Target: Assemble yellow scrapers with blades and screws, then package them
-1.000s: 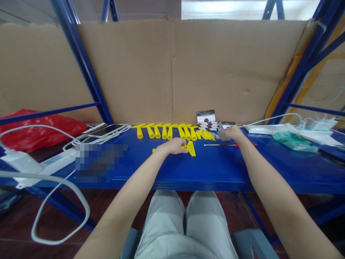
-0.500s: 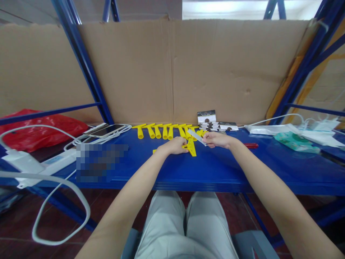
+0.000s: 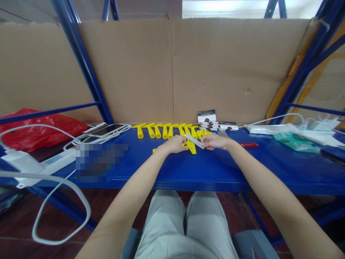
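Note:
My left hand [image 3: 176, 144] is closed around a yellow plastic scraper handle [image 3: 192, 146], whose flared, holed head points to the right just above the table. Between the fingertips of my right hand [image 3: 215, 142] is a flat, silvery scraper blade [image 3: 194, 140]. The blade slants across the upper edge of the yellow head; whether they touch I cannot tell. Behind my hands, several yellow T-shaped handles [image 3: 165, 131] lie in a row along the cardboard. Small yellow pieces [image 3: 202, 133] lie in a pile at the row's right end.
Behind my right hand is a stack of white-and-black packets [image 3: 218, 126]. A red screwdriver handle [image 3: 249, 145] lies to its right. White cables and a power strip [image 3: 58, 160] occupy the left, beside a red bag [image 3: 40, 129]. A green packet [image 3: 295, 141] lies at right.
My right hand has moved slightly left and down, bringing the blade over the yellow head. My left hand has shifted a little and keeps its grip on the handle.

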{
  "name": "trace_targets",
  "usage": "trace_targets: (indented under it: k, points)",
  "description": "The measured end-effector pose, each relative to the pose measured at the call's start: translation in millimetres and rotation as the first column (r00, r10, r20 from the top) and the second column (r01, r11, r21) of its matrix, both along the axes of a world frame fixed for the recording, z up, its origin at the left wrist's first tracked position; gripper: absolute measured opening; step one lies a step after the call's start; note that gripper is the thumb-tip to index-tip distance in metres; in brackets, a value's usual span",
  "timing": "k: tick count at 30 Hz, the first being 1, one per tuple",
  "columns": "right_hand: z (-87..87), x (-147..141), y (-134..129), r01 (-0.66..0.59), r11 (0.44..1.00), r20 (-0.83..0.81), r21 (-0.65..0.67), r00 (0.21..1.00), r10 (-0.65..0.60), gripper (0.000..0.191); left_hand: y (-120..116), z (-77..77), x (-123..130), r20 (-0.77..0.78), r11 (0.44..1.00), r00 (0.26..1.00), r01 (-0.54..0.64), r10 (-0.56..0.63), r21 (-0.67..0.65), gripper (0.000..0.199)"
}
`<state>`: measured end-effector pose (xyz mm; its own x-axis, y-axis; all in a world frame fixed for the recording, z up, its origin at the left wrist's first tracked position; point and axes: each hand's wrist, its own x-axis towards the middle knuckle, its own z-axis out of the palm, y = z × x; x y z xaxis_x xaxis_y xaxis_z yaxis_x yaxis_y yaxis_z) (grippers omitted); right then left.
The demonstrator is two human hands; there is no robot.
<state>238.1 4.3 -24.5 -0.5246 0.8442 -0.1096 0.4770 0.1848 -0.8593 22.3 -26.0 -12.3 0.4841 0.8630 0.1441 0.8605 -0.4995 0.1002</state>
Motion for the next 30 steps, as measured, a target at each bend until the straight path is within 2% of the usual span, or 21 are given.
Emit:
trace_targets:
  k: [7,11,17,23,30]
  points:
    - [5.2,-6.2,-5.9,-0.039,0.999,0.087,0.015,0.995,0.037,0.015,1.4,-0.4,-0.5,0.01,1.0,1.0,-0.025,0.025,-0.002,0.024]
    - [8.4,-9.7,-8.7,-0.013,1.0,0.091,0.005,0.996,0.013,0.013,0.1,0.9,0.3,0.01,0.999,0.999,-0.033,0.033,0.005,0.022]
    - [10.2,-12.3,-11.0,0.002,1.0,0.024,-0.024,1.0,-0.001,0.013,-0.2,1.3,0.5,0.046,0.999,0.998,-0.044,0.043,0.016,0.023]
    - [3.8,-12.5,-6.1,0.001,0.996,-0.075,-0.094,0.997,-0.008,0.021,4.7,-1.9,-0.4,0.08,0.998,0.996,-0.039,0.035,0.046,0.02]
    - [-0.1,-15.1,-2.8,0.042,0.995,-0.171,-0.09,0.984,-0.057,0.024,6.4,-3.0,-1.0,0.108,0.997,0.993,-0.046,0.039,0.063,0.02]
